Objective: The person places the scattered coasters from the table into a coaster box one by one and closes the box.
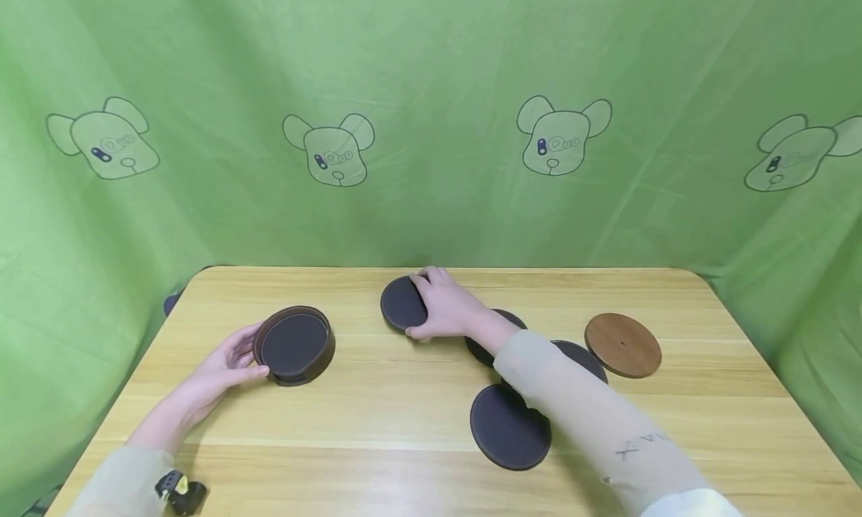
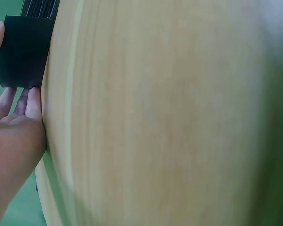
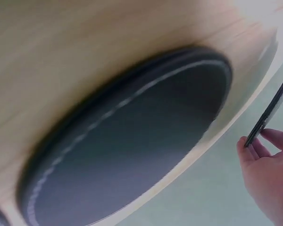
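Observation:
A round black coaster holder (image 1: pixel 326 356) with a notch in its front wall stands at the left of the table. A dark coaster (image 1: pixel 294 343) lies inside it. My left hand (image 1: pixel 225 363) holds the holder from its left side, thumb near the notch and fingers around the outer wall. At the far middle of the table, my right hand (image 1: pixel 447 307) pinches another black coaster (image 1: pixel 402 304) by its right edge. The right wrist view catches this coaster (image 3: pixel 271 108) edge-on between thumb and fingers, tilted.
Under and beside my right forearm lie several black coasters, one in front (image 1: pixel 509 427) and one partly covered by the sleeve (image 1: pixel 582 358). Farther right is a brown wooden-looking disc (image 1: pixel 622 345). A green curtain (image 1: pixel 431 203) hangs behind the table (image 1: pixel 377 442).

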`<state>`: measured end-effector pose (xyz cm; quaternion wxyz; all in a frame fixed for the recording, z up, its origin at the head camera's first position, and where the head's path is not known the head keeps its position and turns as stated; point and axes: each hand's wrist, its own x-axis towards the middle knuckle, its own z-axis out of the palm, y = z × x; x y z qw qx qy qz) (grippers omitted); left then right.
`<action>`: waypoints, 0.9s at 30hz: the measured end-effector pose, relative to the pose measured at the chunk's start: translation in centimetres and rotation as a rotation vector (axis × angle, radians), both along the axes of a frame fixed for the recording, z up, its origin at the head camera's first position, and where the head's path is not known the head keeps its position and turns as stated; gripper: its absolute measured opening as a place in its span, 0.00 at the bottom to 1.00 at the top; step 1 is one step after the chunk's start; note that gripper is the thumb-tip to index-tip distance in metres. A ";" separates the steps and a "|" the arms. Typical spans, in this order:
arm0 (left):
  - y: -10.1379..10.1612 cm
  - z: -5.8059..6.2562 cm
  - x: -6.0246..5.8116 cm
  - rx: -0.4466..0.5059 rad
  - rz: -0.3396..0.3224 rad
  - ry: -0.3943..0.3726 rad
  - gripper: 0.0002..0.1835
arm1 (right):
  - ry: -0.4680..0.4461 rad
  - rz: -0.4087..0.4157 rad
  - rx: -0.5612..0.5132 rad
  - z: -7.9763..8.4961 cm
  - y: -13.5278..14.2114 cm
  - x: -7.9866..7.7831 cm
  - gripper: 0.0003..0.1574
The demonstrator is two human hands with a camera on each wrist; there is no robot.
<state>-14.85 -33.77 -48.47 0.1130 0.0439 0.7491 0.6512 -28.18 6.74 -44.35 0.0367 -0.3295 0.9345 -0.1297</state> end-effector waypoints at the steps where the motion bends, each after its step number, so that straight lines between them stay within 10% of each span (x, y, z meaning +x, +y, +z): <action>1: 0.0 0.0 0.0 0.002 0.001 0.001 0.43 | -0.001 0.008 -0.003 0.0 -0.3 0.1 0.67; 27: -0.1 -0.1 0.0 0.017 0.000 -0.001 0.43 | -0.062 0.126 -0.116 0.7 -7.8 2.7 0.65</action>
